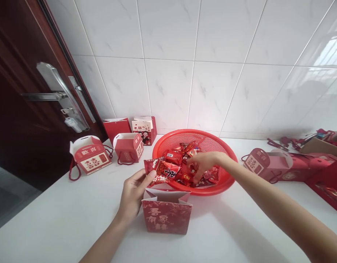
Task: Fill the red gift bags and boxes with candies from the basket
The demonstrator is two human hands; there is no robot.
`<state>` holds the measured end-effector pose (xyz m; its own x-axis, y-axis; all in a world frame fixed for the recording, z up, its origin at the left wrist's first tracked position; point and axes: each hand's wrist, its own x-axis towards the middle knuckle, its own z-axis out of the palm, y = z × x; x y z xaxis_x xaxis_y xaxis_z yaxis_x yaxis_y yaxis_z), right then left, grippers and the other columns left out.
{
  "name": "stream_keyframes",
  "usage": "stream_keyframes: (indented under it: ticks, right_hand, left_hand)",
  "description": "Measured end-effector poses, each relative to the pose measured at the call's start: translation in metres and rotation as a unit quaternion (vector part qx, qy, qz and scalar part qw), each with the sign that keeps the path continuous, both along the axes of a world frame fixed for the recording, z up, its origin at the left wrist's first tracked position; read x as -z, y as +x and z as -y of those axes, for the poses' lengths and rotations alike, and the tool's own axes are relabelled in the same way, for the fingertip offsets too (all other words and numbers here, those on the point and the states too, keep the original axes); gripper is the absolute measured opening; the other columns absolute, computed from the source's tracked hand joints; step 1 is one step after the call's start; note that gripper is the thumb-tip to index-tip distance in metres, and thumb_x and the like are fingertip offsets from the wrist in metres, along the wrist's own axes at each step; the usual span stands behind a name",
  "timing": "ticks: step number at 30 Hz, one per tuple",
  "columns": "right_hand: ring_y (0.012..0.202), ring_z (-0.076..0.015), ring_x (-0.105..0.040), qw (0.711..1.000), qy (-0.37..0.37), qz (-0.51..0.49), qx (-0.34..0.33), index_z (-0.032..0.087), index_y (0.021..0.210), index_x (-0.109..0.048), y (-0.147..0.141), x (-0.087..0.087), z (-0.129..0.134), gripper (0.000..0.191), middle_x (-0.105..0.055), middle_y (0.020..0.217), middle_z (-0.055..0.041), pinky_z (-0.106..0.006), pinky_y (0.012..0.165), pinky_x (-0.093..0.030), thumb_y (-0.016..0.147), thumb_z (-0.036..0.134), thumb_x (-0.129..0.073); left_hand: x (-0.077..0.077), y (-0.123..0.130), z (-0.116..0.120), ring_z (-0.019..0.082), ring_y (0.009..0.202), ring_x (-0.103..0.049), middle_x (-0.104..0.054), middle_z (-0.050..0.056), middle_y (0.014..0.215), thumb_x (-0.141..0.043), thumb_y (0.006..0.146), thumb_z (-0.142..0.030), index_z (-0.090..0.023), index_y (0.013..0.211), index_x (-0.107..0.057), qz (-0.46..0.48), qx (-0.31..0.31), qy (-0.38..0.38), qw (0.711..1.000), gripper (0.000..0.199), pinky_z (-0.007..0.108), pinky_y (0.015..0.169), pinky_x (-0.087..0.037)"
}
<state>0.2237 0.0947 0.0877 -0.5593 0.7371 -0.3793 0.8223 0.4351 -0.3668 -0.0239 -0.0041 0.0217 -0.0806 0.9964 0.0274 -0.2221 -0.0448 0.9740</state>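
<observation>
Candy packet (164, 171) pinched in my left fingers (149, 176) above the open red gift bag (166, 217); right fingers (197, 171) curl into the red mesh basket (220, 145), perhaps empty. Dropping the packet in looks next.

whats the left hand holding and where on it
The left hand holds a red snack packet, pinched at its near left edge with the thumb on top.

The right hand (201, 165) hides whatever it touches among the wrapped sweets (172, 157), whose small labels cannot be read.
</observation>
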Motion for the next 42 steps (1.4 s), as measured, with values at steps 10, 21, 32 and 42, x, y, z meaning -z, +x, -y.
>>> stream_keyframes:
  ticks: [10, 21, 32, 42]
  right_hand:
    - [0.1, -0.0299, -0.07, 0.977, 0.126, 0.159, -0.063, 0.016, 0.106, -0.076, -0.034, 0.025, 0.004, 0.019, -0.073, 0.114, -0.0161, -0.034, 0.078, -0.049, 0.093, 0.019, -0.062]
    - [0.094, -0.027, -0.07, 0.975, 0.148, 0.133, -0.094, 0.017, 0.102, -0.075, -0.032, 0.036, 0.001, 0.024, -0.075, 0.108, -0.0112, -0.028, 0.066, -0.044, 0.083, 0.033, -0.076]
    - [0.09, -0.0277, -0.069, 0.979, 0.145, 0.123, -0.076, 0.015, 0.1, -0.075, -0.031, 0.033, 0.001, 0.021, -0.075, 0.102, -0.0135, -0.029, 0.068, -0.042, 0.081, 0.025, -0.076]
    - [0.079, -0.0229, -0.066, 0.989, 0.125, -0.08, 0.003, 0.015, 0.082, -0.064, -0.022, 0.023, 0.0, 0.013, -0.07, 0.085, -0.0089, -0.029, 0.064, -0.044, 0.074, 0.018, -0.074]
  left_hand:
    - [0.003, -0.003, -0.002, 0.019, 0.062, -0.063, -0.068, 0.002, 0.07, -0.09, 0.067, -0.05, -0.016, 0.082, -0.071, -0.016, -0.01, -0.014, 1.0, 0.042, 0.026, 0.058, -0.05]
    - [0.002, -0.001, -0.001, 0.024, 0.077, -0.07, -0.074, 0.005, 0.079, -0.09, 0.068, -0.05, -0.016, 0.092, -0.077, -0.006, 0.009, 0.002, 1.0, 0.043, 0.024, 0.06, -0.052]
    - [0.008, -0.002, -0.004, 0.016, 0.057, -0.06, -0.064, 0.0, 0.064, -0.088, 0.071, -0.049, -0.015, 0.078, -0.069, -0.013, 0.001, -0.001, 1.0, 0.04, 0.025, 0.055, -0.047]
    - [0.011, -0.004, -0.004, 0.017, 0.059, -0.059, -0.061, -0.002, 0.062, -0.086, 0.072, -0.052, -0.016, 0.078, -0.07, -0.016, -0.014, 0.033, 0.999, 0.04, 0.026, 0.058, -0.046]
